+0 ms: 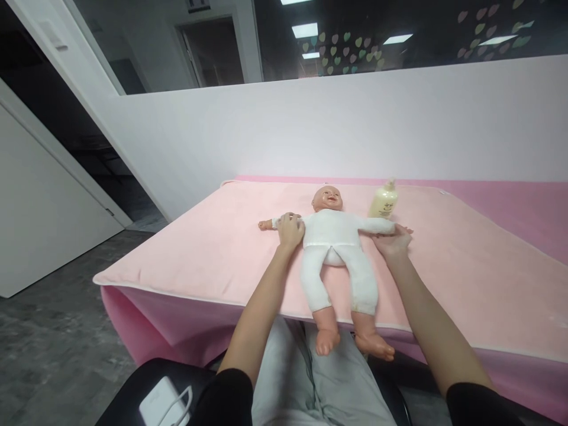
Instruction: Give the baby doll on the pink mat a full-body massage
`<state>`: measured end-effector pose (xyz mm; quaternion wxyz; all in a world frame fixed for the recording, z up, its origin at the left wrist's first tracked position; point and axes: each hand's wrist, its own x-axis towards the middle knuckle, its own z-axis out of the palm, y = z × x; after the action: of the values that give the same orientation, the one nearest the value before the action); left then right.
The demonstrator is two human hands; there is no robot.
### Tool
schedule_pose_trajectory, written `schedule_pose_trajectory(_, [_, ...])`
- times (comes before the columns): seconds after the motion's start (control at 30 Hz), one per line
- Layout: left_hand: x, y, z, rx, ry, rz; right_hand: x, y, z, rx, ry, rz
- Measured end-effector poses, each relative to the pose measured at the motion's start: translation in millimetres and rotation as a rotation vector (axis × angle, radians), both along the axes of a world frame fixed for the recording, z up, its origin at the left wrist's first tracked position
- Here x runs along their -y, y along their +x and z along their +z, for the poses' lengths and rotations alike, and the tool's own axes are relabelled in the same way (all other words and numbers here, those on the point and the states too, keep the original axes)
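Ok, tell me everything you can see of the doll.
The doll lies face up on the pink sheet, head toward the wall. Its head, hands and feet look like smooth plastic; its torso and limbs look like white fabric. The arms are spread wide, the legs slightly apart, and the feet extend past the sheet's near edge. The left hand curls over one arm; the right hand holds the other near its wrist.

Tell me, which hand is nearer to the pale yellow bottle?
Right. The right hand is just in front of the bottle, at one wrist of the doll; the left hand is farther off, across the doll's body, on its other arm.
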<state>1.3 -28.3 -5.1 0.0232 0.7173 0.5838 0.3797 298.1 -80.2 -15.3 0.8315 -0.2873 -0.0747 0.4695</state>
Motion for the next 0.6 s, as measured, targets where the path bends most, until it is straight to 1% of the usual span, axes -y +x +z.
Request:
schedule_pose_trajectory(0.07, [-6, -17, -0.8, -0.024, -0.002, 0.13, 1, 12, 3.7, -0.076, -0.053, -0.041])
schedule_pose_trajectory(0.1, [-10, -26, -1.4, 0.0, -0.044, 0.205, 1, 19, 5.4, -0.101, -0.089, -0.052])
schedule_pose_trajectory(0.2, [-17, -47, -3.0, 0.111, -0.169, 0.446, 0, 37, 8.3, -0.09, -0.163, -0.054])
schedule_pose_trajectory(0.27, [-18, -55, -3.5, 0.153, -0.206, 0.556, 0, 44, 7.7, -0.064, -0.189, -0.04])
schedule_pose_trajectory(0.3, [-18, -57, -3.5, 0.156, -0.219, 0.562, 0, 45, 6.9, -0.052, -0.182, -0.037])
schedule_pose_trajectory(0.33, [-18, -59, -3.5, 0.15, -0.229, 0.533, 0, 45, 5.9, -0.043, -0.17, -0.048])
schedule_pose_trajectory(0.4, [-18, -62, -3.7, 0.17, -0.237, 0.441, 0, 41, 3.8, -0.006, -0.135, -0.092])
schedule_pose_trajectory(0.43, [-19, -64, -4.1, 0.215, -0.225, 0.403, 0, 38, 2.9, 0.025, -0.121, -0.112])
schedule_pose_trajectory(0.5, [-22, -67, -5.7, 0.387, -0.179, 0.361, 0, 33, 1.6, 0.096, -0.11, -0.135])
schedule_pose_trajectory(0.6, [-30, -69, -10.4, 0.732, -0.112, 0.308, -1, 28, 0.3, 0.172, -0.129, -0.14])
